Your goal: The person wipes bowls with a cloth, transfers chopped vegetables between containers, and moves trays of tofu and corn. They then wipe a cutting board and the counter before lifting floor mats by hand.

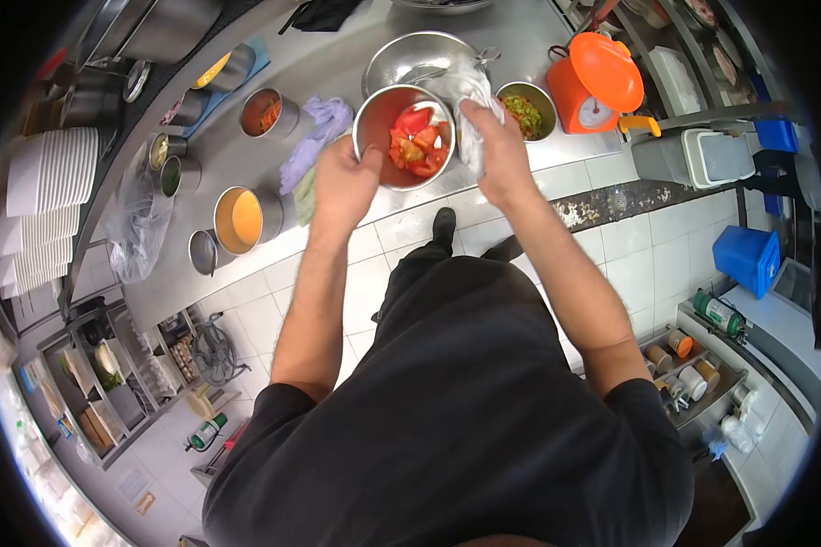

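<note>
A round metal container (pixel 372 123) with chunks of red tomato (pixel 418 146) is held up over the front edge of the steel counter, its mouth facing me. My left hand (pixel 345 187) grips its left side, with the thumb at the rim. My right hand (pixel 500 150) is closed on a white cloth (pixel 471 105) against the container's right side. Behind the container sits a wide steel bowl (pixel 397 59), partly covered by it and the cloth. Just right of my right hand stands a metal container of chopped green vegetables (pixel 525 111).
On the counter (pixel 324 77) are an orange scale (pixel 593 87), a purple cloth (pixel 315 137), a container of orange liquid (pixel 244 219), a small pot with a spoon (pixel 203 252) and a container of orange pieces (pixel 268 114). Stacked white plates (pixel 50 182) stand far left.
</note>
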Action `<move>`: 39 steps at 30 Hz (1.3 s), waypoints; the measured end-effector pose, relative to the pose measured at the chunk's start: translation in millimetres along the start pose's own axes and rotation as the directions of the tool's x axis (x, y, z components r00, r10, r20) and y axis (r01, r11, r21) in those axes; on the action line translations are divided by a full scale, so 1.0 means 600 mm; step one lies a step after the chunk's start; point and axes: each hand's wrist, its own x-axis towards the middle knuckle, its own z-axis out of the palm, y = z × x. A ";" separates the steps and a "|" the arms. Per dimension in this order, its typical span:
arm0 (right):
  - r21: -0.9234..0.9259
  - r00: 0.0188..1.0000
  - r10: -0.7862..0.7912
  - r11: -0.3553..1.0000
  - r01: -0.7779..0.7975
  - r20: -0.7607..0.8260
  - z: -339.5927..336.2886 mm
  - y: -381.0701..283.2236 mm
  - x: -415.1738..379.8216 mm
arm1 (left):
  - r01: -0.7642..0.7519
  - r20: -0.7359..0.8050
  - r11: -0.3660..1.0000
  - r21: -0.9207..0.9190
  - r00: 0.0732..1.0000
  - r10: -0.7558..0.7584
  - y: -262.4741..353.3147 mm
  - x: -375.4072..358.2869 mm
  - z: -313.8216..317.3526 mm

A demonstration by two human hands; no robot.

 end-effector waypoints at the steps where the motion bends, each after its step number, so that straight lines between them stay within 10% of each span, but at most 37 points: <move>1: 0.032 0.997 0.076 0.997 -0.077 0.030 -0.003 -0.004 0.012 | 0.044 0.039 0.992 -0.121 0.998 -0.040 -0.003 -0.004 -0.011; 8: 0.312 0.793 0.508 0.734 -0.603 0.338 0.026 0.057 0.031 | 0.146 0.078 0.864 -0.482 0.989 -0.124 -0.006 -0.025 -0.054; 9: 0.242 0.853 0.506 0.818 -0.522 0.129 0.060 0.061 0.005 | 0.146 0.058 0.853 -0.501 0.989 -0.135 -0.011 -0.022 -0.057; 12: 0.280 0.736 0.494 0.706 -0.651 0.464 0.051 0.103 -0.018 | 0.108 -0.049 0.863 -0.493 0.987 -0.151 -0.034 -0.001 -0.074; 16: 0.080 0.667 0.539 0.744 -0.663 0.514 -0.016 0.105 -0.008 | 0.125 -0.148 0.872 -0.473 0.964 -0.219 -0.060 0.030 -0.109; 19: -0.244 0.926 0.286 0.943 -0.227 0.247 0.003 0.060 -0.020 | 0.224 -0.157 0.851 -0.476 0.930 -0.332 -0.077 0.050 -0.124; 22: -0.410 0.953 -0.104 0.885 0.220 0.285 0.048 0.061 -0.029 | 0.271 -0.150 0.796 -0.541 0.900 -0.408 -0.079 0.062 -0.121; 26: -0.599 0.591 -0.531 0.182 0.780 0.608 0.087 0.097 0.004 | 0.350 -0.101 0.742 -0.572 0.868 -0.486 -0.067 0.058 -0.107; 34: -0.424 0.395 -0.259 -0.065 0.903 0.881 0.070 0.153 0.006 | 0.389 -0.115 0.704 -0.595 0.825 -0.553 -0.060 -0.027 -0.125; 39: -0.638 0.650 -0.033 0.163 0.753 0.759 -0.013 0.197 0.014 | 0.375 -0.256 0.719 -0.585 0.756 -0.603 -0.038 -0.123 -0.155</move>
